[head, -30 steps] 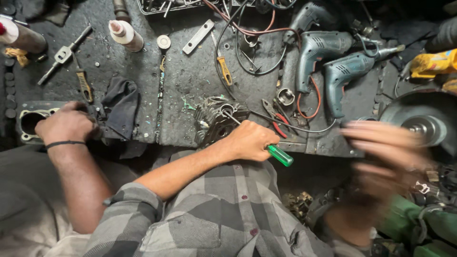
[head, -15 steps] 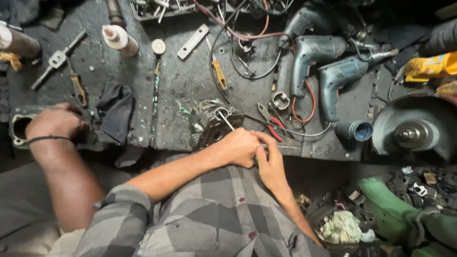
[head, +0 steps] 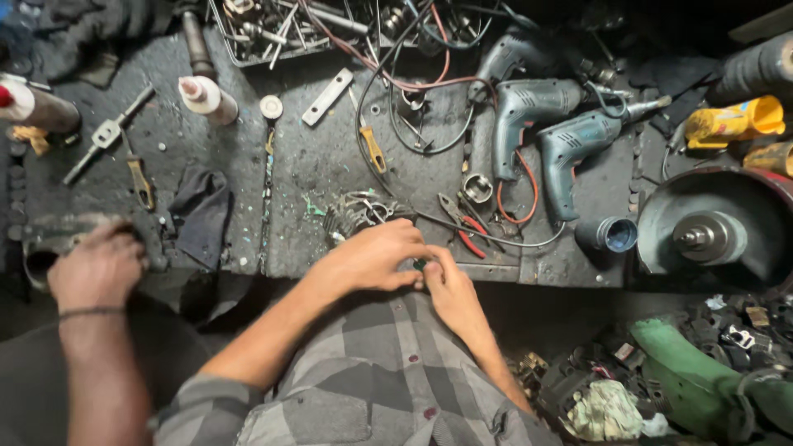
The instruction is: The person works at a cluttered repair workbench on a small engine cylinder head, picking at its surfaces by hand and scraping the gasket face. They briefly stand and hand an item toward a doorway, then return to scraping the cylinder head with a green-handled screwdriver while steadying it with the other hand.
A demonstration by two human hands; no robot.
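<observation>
The left hand (head: 372, 258) and right hand (head: 450, 289) met at the bench edge, fingers curled shut on a small green-handled tool (head: 420, 265) — mostly hidden, so its long axis could not be told. The wound coil (head: 357, 215) lay just beyond the left hand's knuckles, nearer to it. Red-handled pliers (head: 464, 227) sat just beyond the right — drills (head: 529, 111) farther back.
</observation>
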